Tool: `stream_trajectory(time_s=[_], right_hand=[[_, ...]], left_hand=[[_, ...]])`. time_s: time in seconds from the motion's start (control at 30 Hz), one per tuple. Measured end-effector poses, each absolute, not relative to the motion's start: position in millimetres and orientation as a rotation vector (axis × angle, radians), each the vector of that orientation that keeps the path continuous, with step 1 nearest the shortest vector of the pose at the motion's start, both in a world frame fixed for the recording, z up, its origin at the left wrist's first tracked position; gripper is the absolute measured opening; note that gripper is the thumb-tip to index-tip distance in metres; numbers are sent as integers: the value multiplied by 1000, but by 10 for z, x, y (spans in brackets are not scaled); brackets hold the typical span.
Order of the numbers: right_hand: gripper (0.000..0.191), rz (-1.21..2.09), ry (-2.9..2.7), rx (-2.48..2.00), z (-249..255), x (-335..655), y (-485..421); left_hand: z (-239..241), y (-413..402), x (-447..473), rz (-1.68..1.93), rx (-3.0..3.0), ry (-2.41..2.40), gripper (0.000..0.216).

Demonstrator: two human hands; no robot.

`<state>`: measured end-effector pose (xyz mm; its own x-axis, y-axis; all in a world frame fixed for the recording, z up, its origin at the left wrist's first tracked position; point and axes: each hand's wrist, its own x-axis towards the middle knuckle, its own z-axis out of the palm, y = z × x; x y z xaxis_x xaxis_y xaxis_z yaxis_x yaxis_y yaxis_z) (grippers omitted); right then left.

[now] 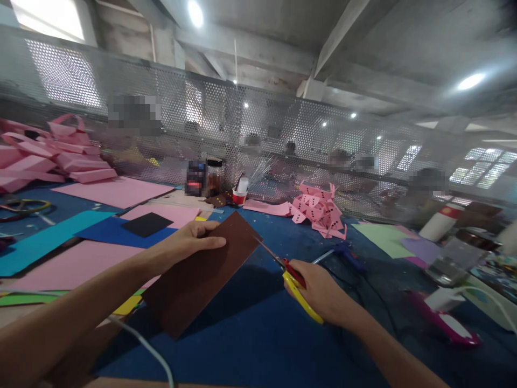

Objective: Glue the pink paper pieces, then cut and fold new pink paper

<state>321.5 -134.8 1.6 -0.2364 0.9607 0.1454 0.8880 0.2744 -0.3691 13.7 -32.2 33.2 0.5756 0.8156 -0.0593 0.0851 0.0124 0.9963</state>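
My left hand (pixel 189 245) grips a brown sheet of paper or card (pixel 210 275) by its upper left edge, thumb on top. The sheet is held at a slant above the blue tabletop and casts a shadow on it. In my right hand (pixel 319 291) is a pair of scissors (pixel 298 296) with yellow and red handles. The blade tips reach the sheet's upper right edge, near its corner; whether they have cut into it I cannot tell.
Coloured sheets (pixel 137 229) lie at left, with folded pink paper (pixel 72 151) behind. Pink dotted cutouts (pixel 319 210) are heaped ahead. A blue glue gun (pixel 349 257), a magenta-and-white device (pixel 448 318) and a clear jar (pixel 460 258) stand right. A cable (pixel 141 339) crosses front left. Perforated metal screen (pixel 226 118) behind.
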Motion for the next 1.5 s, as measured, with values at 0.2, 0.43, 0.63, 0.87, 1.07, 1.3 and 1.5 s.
stream_trajectory(time_s=[0.2, 0.43, 0.63, 0.87, 1.07, 1.3, 1.5], right_hand=[[19, 277, -2208, -1714, 29, 3207, -1353], [18, 269, -2206, -1718, 28, 3218, -1362], [20, 277, -2198, -1725, 31, 3214, -1358], [23, 297, -2193, -1726, 38, 3200, -1355], [22, 306, -2185, -1725, 56, 3182, -1368], [23, 321, -2169, -1741, 56, 3184, -1376], [23, 342, -2167, -1730, 58, 3187, -1366]], left_hand=[[358, -335, 131, 671, 1478, 794, 28], [371, -350, 126, 670, 1502, 786, 27], [372, -355, 118, 664, 1516, 769, 25], [357, -346, 113, 664, 1513, 768, 30], [370, -352, 124, 670, 1513, 792, 32], [365, -341, 131, 667, 1510, 803, 38], [359, -340, 124, 663, 1500, 789, 38]])
